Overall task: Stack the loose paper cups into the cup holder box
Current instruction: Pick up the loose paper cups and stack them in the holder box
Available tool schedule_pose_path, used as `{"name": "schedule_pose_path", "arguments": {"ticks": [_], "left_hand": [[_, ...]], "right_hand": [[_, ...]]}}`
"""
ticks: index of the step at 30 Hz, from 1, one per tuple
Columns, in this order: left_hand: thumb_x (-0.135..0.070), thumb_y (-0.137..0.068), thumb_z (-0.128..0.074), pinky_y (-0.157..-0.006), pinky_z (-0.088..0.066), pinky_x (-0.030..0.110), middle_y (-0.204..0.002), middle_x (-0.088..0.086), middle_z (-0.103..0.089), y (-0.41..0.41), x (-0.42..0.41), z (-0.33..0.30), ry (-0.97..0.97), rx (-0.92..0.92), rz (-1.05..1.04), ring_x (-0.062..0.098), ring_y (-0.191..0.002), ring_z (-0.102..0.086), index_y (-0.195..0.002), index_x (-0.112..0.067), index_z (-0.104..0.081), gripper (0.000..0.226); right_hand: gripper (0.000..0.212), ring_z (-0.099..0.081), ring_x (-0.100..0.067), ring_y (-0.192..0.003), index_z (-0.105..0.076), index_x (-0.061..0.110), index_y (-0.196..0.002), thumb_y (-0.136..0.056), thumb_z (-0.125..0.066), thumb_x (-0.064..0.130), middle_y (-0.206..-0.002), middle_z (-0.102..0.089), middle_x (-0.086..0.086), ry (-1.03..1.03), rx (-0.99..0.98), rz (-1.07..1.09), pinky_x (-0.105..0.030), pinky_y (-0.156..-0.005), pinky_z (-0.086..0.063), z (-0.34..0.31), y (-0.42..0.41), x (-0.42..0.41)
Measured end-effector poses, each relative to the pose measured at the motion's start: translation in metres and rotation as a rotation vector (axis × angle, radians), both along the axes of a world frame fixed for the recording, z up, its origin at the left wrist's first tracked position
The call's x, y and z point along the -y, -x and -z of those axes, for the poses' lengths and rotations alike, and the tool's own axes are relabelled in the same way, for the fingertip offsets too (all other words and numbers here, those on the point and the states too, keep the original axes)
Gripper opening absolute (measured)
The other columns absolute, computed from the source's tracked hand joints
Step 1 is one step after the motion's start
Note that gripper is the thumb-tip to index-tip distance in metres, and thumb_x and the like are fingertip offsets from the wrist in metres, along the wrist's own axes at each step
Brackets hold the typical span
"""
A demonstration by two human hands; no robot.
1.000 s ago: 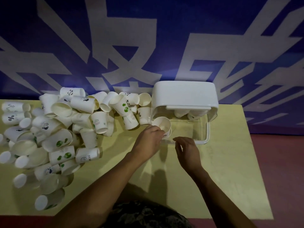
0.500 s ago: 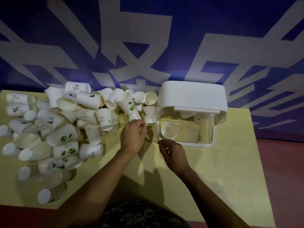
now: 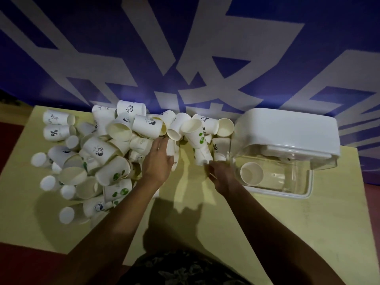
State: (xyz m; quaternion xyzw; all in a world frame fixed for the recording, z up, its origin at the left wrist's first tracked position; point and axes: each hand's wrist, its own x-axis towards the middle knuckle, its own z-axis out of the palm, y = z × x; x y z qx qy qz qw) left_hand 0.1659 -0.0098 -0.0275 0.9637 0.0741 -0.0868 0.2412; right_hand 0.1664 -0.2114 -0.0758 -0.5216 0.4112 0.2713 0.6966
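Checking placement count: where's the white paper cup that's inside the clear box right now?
Head view, right side: the white paper cup sits at the left end of the clear plastic box, just right of the right hand.

One head-worn view looks steeply down from close above the near edge of the surface [image 3: 287, 233], facing the wall [image 3: 82, 48] behind it.

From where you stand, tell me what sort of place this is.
Hard to say for sure; probably an indoor work or event space rather than a home. A blue wall with huge white lettering rises behind a plain yellow table, which carries a heap of loose paper cups on red flooring.
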Motion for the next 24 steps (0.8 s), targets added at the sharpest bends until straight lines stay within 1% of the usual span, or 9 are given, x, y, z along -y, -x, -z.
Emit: {"name": "schedule_pose_path", "arguments": {"ticks": [3,6,10,12,14,15,18,20,24], "left_hand": [[-0.019,-0.088,-0.062,-0.081,-0.048,0.038,-0.145,0.002,-0.034,0.0,-0.003,0.003,-0.029,-0.047,0.013,0.028,-0.108,-0.058,-0.141,-0.018,-0.037,0.059],[-0.018,-0.085,-0.065,-0.079,-0.048,0.037,-0.132,0.008,-0.04,0.004,-0.007,0.006,-0.046,-0.068,0.012,0.031,-0.099,-0.059,-0.137,-0.016,-0.041,0.057],[-0.012,-0.085,-0.063,-0.083,-0.047,0.033,-0.118,0.007,-0.05,0.013,-0.011,0.01,0.004,-0.068,0.003,0.028,-0.098,-0.058,-0.117,-0.013,-0.06,0.032],[-0.012,-0.086,-0.063,-0.081,-0.046,0.03,-0.112,0.006,-0.053,0.023,-0.015,0.013,0.012,-0.085,0.017,0.026,-0.094,-0.06,-0.105,-0.014,-0.067,0.02],[-0.014,-0.086,-0.065,-0.078,-0.048,0.03,-0.107,0.003,-0.055,0.034,-0.017,0.015,0.007,-0.078,0.021,0.023,-0.091,-0.06,-0.098,-0.017,-0.069,0.013],[-0.016,-0.085,-0.065,-0.077,-0.048,0.031,-0.106,0.002,-0.056,0.039,-0.018,0.015,-0.005,-0.066,0.021,0.023,-0.092,-0.059,-0.095,-0.018,-0.069,0.011],[-0.015,-0.082,-0.069,-0.073,-0.047,0.032,-0.099,0.0,-0.06,0.055,-0.01,0.009,-0.029,0.035,0.027,0.022,-0.093,-0.051,-0.087,-0.019,-0.068,0.006],[-0.012,-0.079,-0.07,-0.075,-0.047,0.034,-0.095,0.0,-0.062,0.062,-0.001,0.001,-0.012,0.121,0.036,0.022,-0.093,-0.049,-0.084,-0.019,-0.068,0.008],[-0.011,-0.075,-0.072,-0.083,-0.047,0.036,-0.097,-0.002,-0.062,0.07,0.023,-0.012,0.035,0.22,0.047,0.022,-0.098,-0.048,-0.083,-0.017,-0.07,0.01]], "right_hand": [[0.003,-0.06,-0.016,-0.086,-0.061,0.01,-0.093,-0.09,-0.06,0.009,-0.093,-0.065,-0.007,-0.037,-0.044,0.078,-0.033,-0.087,-0.048,0.004,-0.008,-0.006],[0.015,-0.063,-0.017,-0.089,-0.062,0.01,-0.094,-0.082,-0.063,0.0,-0.093,-0.068,-0.007,-0.076,-0.062,0.134,-0.03,-0.083,-0.05,0.002,-0.009,-0.01],[0.013,-0.066,-0.022,-0.095,-0.064,0.003,-0.092,-0.079,-0.064,-0.001,-0.095,-0.071,-0.011,-0.006,-0.017,0.138,-0.031,-0.085,-0.054,0.001,0.001,-0.012],[0.016,-0.067,-0.028,-0.098,-0.065,-0.002,-0.093,-0.077,-0.065,-0.002,-0.099,-0.072,-0.014,0.062,0.037,0.158,-0.036,-0.087,-0.055,0.002,0.013,-0.014],[0.006,-0.066,-0.033,-0.094,-0.067,0.004,-0.085,-0.08,-0.065,0.003,-0.096,-0.071,-0.013,0.183,0.125,0.119,-0.042,-0.086,-0.054,0.0,0.028,-0.015],[0.005,-0.066,-0.031,-0.092,-0.068,0.008,-0.085,-0.082,-0.064,0.006,-0.094,-0.071,-0.01,0.268,0.164,0.071,-0.04,-0.083,-0.055,-0.004,0.035,-0.015],[0.01,-0.065,-0.012,-0.079,-0.071,0.014,-0.091,-0.084,-0.064,0.013,-0.086,-0.072,0.001,0.511,0.292,-0.095,-0.018,-0.066,-0.05,-0.026,0.057,-0.008],[0.009,-0.064,-0.005,-0.077,-0.072,0.018,-0.09,-0.084,-0.064,0.018,-0.084,-0.072,0.008,0.61,0.372,-0.19,-0.019,-0.064,-0.048,-0.04,0.069,-0.002],[0.009,-0.063,-0.004,-0.075,-0.07,0.021,-0.091,-0.088,-0.062,0.017,-0.081,-0.071,0.008,0.745,0.546,-0.263,-0.025,-0.067,-0.048,-0.059,0.088,0.015]]}}
